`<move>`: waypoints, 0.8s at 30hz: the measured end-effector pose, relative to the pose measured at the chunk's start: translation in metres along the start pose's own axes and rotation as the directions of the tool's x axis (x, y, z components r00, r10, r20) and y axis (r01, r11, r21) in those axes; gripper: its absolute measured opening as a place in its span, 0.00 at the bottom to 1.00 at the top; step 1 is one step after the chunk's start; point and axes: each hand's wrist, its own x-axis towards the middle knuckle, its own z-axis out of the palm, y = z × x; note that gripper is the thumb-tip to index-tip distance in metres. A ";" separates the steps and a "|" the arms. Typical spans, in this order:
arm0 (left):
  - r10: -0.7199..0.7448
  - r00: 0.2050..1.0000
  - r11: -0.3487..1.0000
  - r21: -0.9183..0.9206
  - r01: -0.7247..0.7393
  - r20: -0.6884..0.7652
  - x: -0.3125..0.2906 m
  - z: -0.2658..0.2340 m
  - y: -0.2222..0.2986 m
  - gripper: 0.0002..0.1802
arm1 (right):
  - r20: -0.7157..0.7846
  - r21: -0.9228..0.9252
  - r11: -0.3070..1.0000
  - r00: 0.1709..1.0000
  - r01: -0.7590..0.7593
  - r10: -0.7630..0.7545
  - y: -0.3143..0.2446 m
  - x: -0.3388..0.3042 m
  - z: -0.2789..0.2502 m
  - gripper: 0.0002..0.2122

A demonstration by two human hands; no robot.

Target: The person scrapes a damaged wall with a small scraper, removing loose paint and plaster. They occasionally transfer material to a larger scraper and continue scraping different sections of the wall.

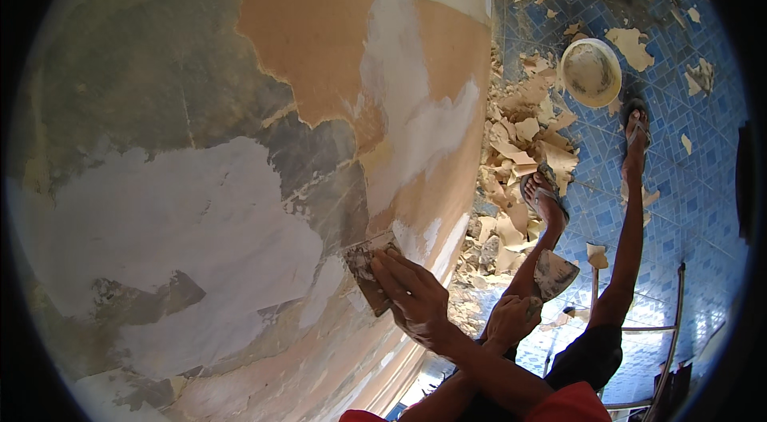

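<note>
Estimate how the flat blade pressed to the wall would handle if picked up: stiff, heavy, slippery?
Probably thin and a little springy: the blade lies flat on the wall under the right hand's fingers. Likely light for its size, as it looks like thin sheet. Possibly slippery and messy, since pale filler smears its face.

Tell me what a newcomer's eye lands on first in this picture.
First, the big wall on the left, its peach paint stripped to grey with broad white filler patches. Against it, low centre, one hand presses a putty-smeared trowel, arms crossed at the wrists, while the other hand holds a second blade. On the right, heaped paint flakes and a round bowl lie on the blue tiled floor.
</note>
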 end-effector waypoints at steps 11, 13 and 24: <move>-0.040 0.999 0.999 -0.016 0.040 -0.008 -0.001 -0.004 0.005 0.15 | -0.191 0.061 0.980 0.961 -0.191 0.199 0.016 0.060 0.009 0.29; -0.029 0.999 0.999 -0.026 0.028 -0.027 0.001 -0.002 0.003 0.15 | -0.119 0.064 0.990 0.984 -0.122 0.129 -0.007 0.040 0.010 0.30; -0.013 1.000 1.000 -0.026 0.013 -0.025 0.003 -0.006 0.002 0.16 | -0.167 -0.060 0.997 0.985 -0.050 0.040 0.009 0.079 0.026 0.28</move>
